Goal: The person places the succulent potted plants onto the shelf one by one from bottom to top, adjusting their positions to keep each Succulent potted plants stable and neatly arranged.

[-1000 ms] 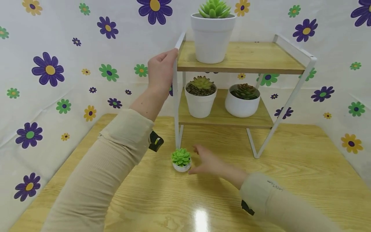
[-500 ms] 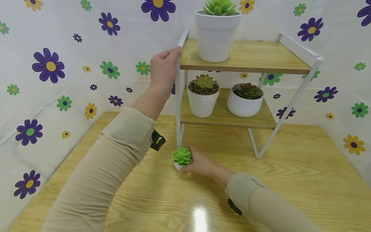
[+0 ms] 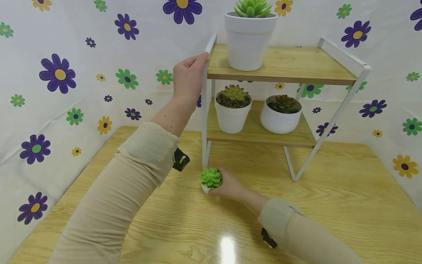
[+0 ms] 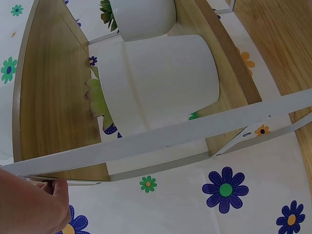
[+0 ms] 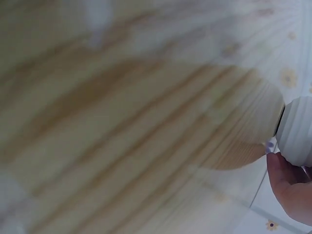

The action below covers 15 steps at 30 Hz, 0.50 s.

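Note:
At the upper left corner of a two-tier shelf (image 3: 280,79) with wooden boards, my left hand (image 3: 188,80) grips the white metal frame (image 4: 146,144). My right hand (image 3: 232,185) holds a small potted succulent (image 3: 211,178), bright green in a white pot, by the front left foot of the shelf. Its thumb and fingers are round the pot's right side. In the right wrist view the ribbed white pot (image 5: 298,131) shows at the right edge, above the thumb. Whether the pot's base touches the table cannot be told.
A large white pot (image 3: 249,42) with a green succulent stands on the upper board. Below it, a tapered white pot (image 3: 232,117) and a rounded white pot (image 3: 281,121) hold succulents. The wooden table (image 3: 333,198) meets a flower-print backdrop (image 3: 82,146).
My right hand has moved left to the small potted succulent and taken hold of it. The left hand keeps its grip on the frame. The head view has shifted slightly.

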Each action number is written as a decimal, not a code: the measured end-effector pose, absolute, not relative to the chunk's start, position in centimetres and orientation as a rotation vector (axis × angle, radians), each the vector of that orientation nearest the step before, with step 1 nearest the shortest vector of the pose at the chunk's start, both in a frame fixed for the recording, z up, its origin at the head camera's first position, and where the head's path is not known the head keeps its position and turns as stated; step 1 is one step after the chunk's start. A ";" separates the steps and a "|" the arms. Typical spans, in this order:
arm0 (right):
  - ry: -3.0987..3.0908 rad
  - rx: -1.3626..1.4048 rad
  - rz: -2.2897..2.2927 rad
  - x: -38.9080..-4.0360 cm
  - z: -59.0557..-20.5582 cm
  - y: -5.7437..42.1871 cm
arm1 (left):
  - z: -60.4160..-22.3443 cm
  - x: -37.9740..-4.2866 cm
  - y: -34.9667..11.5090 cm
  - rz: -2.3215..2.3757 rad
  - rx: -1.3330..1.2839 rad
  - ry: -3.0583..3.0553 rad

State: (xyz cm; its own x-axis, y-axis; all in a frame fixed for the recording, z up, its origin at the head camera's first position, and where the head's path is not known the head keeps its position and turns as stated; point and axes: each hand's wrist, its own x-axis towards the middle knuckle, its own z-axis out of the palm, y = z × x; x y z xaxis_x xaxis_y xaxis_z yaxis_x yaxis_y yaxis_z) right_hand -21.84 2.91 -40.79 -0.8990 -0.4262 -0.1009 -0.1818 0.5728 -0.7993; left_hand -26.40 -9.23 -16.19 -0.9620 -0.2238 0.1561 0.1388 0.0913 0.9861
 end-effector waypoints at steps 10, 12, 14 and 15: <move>2.553 -0.445 -1.271 -21.4 -39.5 5.8 | -16.3 -26.5 -9.2 -1.947 0.086 -2.108; 2.570 -0.453 -1.253 -21.3 -38.8 6.5 | -16.3 -26.5 -9.2 -1.952 0.088 -2.105; 2.591 -0.444 -1.227 -21.2 -38.0 7.2 | -16.3 -26.4 -9.2 -1.945 0.090 -2.106; 2.606 -0.446 -1.215 -21.2 -37.6 7.6 | -16.2 -26.4 -9.2 -1.945 0.092 -2.106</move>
State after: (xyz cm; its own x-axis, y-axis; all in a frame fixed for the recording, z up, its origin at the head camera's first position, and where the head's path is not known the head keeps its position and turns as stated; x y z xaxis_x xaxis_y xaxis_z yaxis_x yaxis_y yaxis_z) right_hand -21.15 7.55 -37.60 -0.9268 -0.3670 -0.0793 -0.1751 0.6094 -0.7733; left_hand -26.43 -9.18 -16.25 -0.9608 -0.2295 0.1556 0.1369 0.0954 0.9860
